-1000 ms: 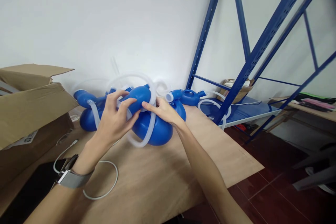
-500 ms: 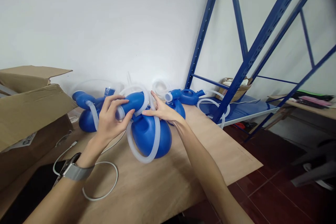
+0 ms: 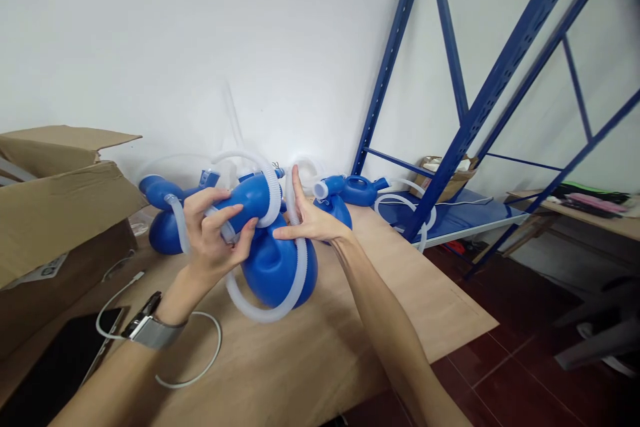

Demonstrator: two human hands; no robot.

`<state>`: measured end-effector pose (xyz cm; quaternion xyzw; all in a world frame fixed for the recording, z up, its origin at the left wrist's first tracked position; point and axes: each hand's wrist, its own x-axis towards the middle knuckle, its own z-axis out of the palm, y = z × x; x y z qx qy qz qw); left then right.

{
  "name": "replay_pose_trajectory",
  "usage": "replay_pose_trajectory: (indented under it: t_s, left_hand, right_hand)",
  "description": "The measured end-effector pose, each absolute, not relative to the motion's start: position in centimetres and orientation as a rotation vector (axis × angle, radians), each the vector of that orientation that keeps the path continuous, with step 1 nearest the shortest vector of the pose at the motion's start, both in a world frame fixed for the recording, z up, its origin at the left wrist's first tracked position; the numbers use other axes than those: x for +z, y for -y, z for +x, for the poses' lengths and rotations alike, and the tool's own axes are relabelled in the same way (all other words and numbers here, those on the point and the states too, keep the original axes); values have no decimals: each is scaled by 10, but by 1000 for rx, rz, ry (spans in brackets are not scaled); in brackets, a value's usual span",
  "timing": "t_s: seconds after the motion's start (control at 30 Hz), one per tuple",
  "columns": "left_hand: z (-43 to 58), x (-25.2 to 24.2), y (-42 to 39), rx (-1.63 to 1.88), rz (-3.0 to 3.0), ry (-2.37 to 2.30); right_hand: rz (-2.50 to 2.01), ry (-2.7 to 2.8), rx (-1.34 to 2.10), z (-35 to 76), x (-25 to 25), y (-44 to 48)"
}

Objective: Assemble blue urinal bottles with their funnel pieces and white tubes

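My left hand [image 3: 213, 233] is closed around the blue funnel-shaped mouthpiece [image 3: 250, 199] of a urinal bottle, fingers on top and thumb below. The bottle's round blue body [image 3: 280, 267] sits on the table beneath. A translucent ribbed hose [image 3: 265, 312] loops around the mouthpiece and down across the body. On the right side, my right hand [image 3: 315, 220] has the hose between its thumb and raised index finger; the thumb lies near the bottle's neck. Its other fingers are hidden. Similar blue bottles stand behind, one to the left [image 3: 165, 230] and one to the right [image 3: 337, 210].
An open cardboard box [image 3: 60, 193] stands at the left. A black tablet-like device [image 3: 60, 360] and a white cable [image 3: 217, 347] lie on the wooden table [image 3: 440, 307]. Another blue bottle [image 3: 360, 191] lies farther back by a blue metal rack [image 3: 465, 127].
The mouthpiece has tilted and come slightly nearer in my left hand. The bottle's body and the hose loop have shifted a little left and down. My right index finger points more upright.
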<state>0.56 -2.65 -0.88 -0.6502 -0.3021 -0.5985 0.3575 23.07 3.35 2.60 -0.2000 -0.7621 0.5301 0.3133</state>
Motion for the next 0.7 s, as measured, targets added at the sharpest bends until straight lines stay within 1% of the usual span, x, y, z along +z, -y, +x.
replay_pose_trajectory:
  t_s: [0.2, 0.37, 0.53, 0.6, 0.7]
  left_hand:
    - [-3, -2, 28, -1360, -1791, 872]
    - [-6, 2, 29, -1387, -1792, 1126]
    - [-8, 5, 25, -1361, -1791, 1413]
    - [-9, 8, 24, -1395, -1871, 1453]
    - [-10, 16, 24, -1582, -1981, 1571]
  right_hand:
    - [-605, 2006, 1381, 232, 28, -31]
    - [-622, 1927, 1390, 241, 33, -35]
    - [-667, 1859, 1302, 250, 41, -36]
    - [-681, 1872, 1266, 254, 43, -37]
    - [-708, 1891, 1194, 262, 45, -40]
